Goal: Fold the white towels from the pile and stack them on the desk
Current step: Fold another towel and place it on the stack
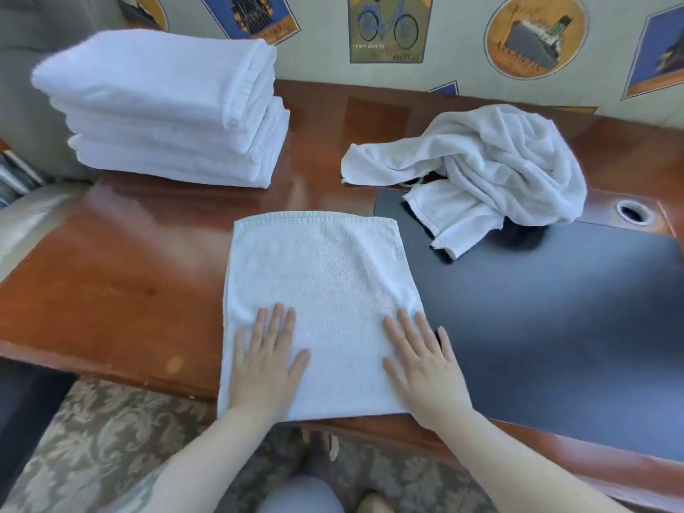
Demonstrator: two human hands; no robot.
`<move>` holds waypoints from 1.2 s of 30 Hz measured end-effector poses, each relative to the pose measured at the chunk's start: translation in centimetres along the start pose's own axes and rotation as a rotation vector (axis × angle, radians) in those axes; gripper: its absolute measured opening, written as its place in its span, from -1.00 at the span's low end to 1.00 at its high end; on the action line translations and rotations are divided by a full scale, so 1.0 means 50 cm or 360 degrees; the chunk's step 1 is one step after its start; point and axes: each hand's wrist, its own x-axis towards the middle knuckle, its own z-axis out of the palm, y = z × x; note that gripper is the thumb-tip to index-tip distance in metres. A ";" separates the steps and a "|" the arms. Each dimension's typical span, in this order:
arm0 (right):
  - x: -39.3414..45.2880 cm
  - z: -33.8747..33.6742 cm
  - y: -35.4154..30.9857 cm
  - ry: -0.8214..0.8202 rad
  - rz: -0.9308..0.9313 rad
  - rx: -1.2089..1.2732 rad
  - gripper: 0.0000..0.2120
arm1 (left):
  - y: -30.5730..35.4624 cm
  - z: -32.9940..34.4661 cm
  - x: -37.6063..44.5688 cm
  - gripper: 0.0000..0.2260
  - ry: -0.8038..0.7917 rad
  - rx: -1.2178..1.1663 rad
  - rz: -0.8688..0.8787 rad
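Step in hand: smoothing a partly folded towel (325,290) flat on the worktop (122,275), by the look of it before the next fold.
Left hand (264,361): flat, fingers straight and spread, pressing the towel's near left part.
Right hand (422,361): flat, fingers straight, pressing the near right part, its outer fingers reaching over the towel's edge onto the dark desk mat (536,327).
Towel position: at the front edge of the worktop, half on the wood and half on the mat, near edge level with the worktop's lip.
Stack (166,109): folded towels piled at the far left, well apart from the hands.
Pile (492,168): crumpled unfolded towels at the far right, partly on the mat.
Next move: probably gripping one edge, folding it across, then carrying the towel onto the stack.
Progress: several folded; some left in the pile.
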 end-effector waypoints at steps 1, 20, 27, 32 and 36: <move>-0.003 0.002 0.032 -0.0035 0.0104 0.0002 -0.41 | -0.020 0.007 0.008 -0.38 0.0001 0.0017 -0.0048; -0.208 -0.006 0.022 0.0513 -0.0036 0.0448 -0.60 | -0.069 0.012 -0.201 -0.56 0.0420 -0.0340 0.0272; -0.185 -0.044 0.027 0.0452 0.0104 0.0595 -0.90 | -0.038 -0.011 -0.188 -0.59 0.0290 -0.0319 0.0166; -0.139 -0.087 0.053 0.0427 0.0269 0.1094 -0.82 | -0.073 -0.068 -0.130 -0.89 0.0120 -0.0673 0.0101; -0.052 -0.142 0.035 0.0421 0.0457 0.1692 -0.79 | -0.098 -0.127 -0.057 -0.80 0.0148 -0.1260 -0.0057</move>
